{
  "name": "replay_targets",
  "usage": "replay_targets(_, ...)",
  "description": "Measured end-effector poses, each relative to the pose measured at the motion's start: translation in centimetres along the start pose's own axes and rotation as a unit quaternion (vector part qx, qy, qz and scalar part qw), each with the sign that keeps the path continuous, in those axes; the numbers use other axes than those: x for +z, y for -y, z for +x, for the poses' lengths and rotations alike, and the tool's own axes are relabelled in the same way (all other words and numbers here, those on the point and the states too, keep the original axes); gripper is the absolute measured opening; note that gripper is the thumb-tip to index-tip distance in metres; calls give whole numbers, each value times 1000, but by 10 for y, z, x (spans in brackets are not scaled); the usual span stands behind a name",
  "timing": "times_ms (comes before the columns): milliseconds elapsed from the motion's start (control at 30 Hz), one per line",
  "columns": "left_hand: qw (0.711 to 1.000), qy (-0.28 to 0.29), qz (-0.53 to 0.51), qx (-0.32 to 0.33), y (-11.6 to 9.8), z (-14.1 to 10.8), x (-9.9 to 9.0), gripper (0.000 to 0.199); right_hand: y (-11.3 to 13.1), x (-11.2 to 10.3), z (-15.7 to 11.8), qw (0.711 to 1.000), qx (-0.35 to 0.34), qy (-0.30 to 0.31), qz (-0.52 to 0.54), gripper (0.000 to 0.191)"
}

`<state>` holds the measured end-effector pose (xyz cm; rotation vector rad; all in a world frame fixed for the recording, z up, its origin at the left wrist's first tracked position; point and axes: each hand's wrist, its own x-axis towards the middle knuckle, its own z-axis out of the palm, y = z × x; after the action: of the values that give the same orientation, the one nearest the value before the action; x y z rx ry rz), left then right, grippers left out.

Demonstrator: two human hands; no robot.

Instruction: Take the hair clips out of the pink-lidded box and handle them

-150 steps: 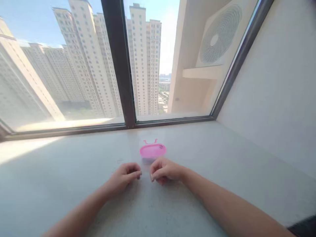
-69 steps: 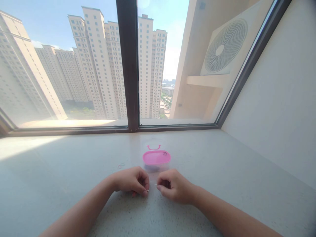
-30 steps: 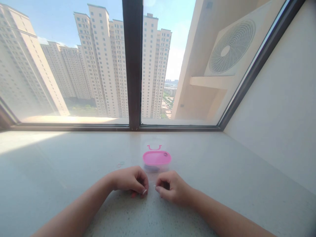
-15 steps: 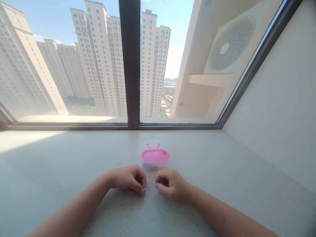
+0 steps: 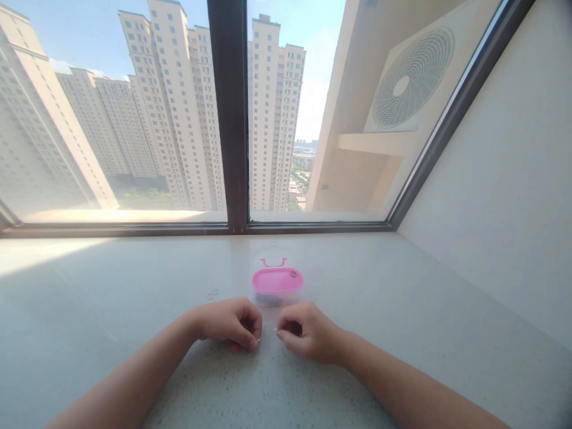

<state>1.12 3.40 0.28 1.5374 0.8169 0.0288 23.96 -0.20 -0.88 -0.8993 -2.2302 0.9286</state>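
Though near box edge [image 5: 277,291], facing fingers [image 5: 253,344] apart

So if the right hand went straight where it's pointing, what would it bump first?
Probably the left hand: the right hand points toward it across a narrow gap, though this one view leaves the depth a little unclear.

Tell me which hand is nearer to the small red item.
Left. The left hand is right by the small red item, which shows just below its fingers; contact is unclear. The right hand is farther off, to the item's right.
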Motion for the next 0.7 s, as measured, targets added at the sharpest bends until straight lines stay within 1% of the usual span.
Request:
replay_targets(200,1000,0,-7,3,2,-1,-1,21,-1,1,2,1000,-3,-7,0,6)
replay_targets(533,1000,-1,-6,-4,2,-3,-1,22,0,4,3,1000,9,10,5,7)
replay_targets(700,1000,-16,-10,-8,2,-5,0,23,1,3,3,1000,8,17,1,8)
